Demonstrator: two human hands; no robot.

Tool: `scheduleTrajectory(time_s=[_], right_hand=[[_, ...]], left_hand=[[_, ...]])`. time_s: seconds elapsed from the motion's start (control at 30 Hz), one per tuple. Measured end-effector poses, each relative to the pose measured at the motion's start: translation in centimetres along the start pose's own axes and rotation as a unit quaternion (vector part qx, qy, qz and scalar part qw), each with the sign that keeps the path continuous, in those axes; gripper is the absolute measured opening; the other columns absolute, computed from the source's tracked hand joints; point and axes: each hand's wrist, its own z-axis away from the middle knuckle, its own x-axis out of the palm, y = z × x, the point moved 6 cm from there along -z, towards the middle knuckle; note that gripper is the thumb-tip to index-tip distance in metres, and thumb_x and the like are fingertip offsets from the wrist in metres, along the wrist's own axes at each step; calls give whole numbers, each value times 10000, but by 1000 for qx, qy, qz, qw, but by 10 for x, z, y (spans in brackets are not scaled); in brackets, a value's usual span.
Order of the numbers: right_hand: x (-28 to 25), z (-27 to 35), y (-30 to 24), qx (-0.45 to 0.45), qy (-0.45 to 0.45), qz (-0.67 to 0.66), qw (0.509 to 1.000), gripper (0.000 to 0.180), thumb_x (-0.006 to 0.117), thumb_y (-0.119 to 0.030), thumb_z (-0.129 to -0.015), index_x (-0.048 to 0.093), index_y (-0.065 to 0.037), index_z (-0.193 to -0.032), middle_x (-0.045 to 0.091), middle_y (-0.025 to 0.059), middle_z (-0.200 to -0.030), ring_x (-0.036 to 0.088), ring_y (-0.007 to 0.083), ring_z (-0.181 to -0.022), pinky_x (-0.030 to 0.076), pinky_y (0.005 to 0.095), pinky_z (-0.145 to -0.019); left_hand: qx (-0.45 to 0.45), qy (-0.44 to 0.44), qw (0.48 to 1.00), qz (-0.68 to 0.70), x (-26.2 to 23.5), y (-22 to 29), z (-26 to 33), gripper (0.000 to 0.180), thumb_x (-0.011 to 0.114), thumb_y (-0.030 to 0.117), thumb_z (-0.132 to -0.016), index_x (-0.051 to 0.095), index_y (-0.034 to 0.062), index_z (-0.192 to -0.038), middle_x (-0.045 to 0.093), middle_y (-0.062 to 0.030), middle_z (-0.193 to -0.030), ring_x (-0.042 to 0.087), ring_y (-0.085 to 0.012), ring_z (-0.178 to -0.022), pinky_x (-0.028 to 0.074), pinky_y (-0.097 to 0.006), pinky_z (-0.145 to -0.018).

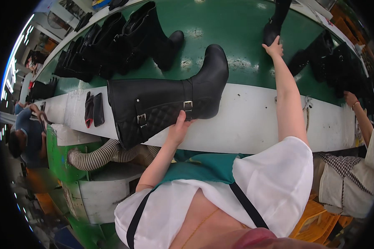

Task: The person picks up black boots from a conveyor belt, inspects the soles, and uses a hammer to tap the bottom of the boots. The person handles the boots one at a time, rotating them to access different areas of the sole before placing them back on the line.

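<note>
A tall black boot (pixel 162 93) lies on its side over the white ledge in front of me, its toe to the right. Its shaft has a quilted panel and two buckled straps. My left hand (pixel 179 129) grips it from below near the ankle, with the thumb by the ankle buckle. My right arm is stretched far forward over the green surface (pixel 245 45). There my right hand (pixel 274 48) has its fingers around the foot of a second black boot (pixel 273 30), whose upper part runs out of view at the top.
Several black boots (pixel 112 41) stand in a row at the far left; more dark boots (pixel 316 54) are at the right. Two small dark flat items (pixel 98 108) lie on the white ledge (pixel 249 124). A ribbed hose (pixel 93 157) runs below. Co-workers flank both sides, one with a hand (pixel 351 99) by the boots.
</note>
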Motion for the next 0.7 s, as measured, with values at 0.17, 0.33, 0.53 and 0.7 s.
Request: scheduleTrajectory(time_s=[0.17,0.33,0.53,0.7], right_hand=[[-3,-9,-2,-33,20,53,998,1088,679,-568,-760,7,-157,-1510,452,243,-1353,473,420,-1214,375,539,-993],[-13,24,23,-50,-22,95,994,1104,676,-557,-766,-23,-128,-1505,434,282,-1349,475,430,-1207,381,531,-992],[-33,77,69,-50,-83,68,993,1106,705,-451,-773,-8,30,-1468,470,300,-1305,512,400,-1181,421,461,-981],[-92,160,13,-277,23,-115,954,922,656,-309,-857,70,82,-1452,410,346,-1352,440,387,-1274,367,375,-1040]], left_hand=[[-1,4,1000,25,-7,-4,1,514,343,401,-1015,426,10,-1340,517,-135,-1313,488,-265,-1235,363,-466,-1073],[18,29,999,36,4,7,1,482,350,385,-1018,448,21,-1318,533,-123,-1290,509,-253,-1208,392,-457,-1045],[-31,13,998,57,2,-1,-2,473,367,367,-1019,428,19,-1334,533,-122,-1288,530,-258,-1184,415,-451,-1022],[1,19,999,-29,5,5,-1,493,368,389,-1016,442,13,-1325,532,-119,-1291,540,-244,-1169,422,-424,-1018]])
